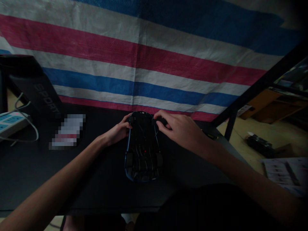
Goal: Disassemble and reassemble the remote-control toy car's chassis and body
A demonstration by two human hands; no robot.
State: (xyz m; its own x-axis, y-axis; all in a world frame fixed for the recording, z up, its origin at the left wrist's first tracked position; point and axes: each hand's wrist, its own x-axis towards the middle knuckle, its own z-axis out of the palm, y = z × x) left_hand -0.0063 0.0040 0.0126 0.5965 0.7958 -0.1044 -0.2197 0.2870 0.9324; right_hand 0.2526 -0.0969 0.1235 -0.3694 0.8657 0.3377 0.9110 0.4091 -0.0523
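Observation:
A dark blue toy car lies upside down on the black table, its black underside facing up and its nose pointing away from me. My left hand grips the far left wheel area, fingers curled against the car's side. My right hand rests over the far right corner, fingers bent and pressed on the wheel there. Both hands touch the car at its far end.
A red, white and blue striped tarp hangs behind the table. At the left stand a black box, a white power strip with a cable, and a small card. Right of the table is open floor with boxes and papers.

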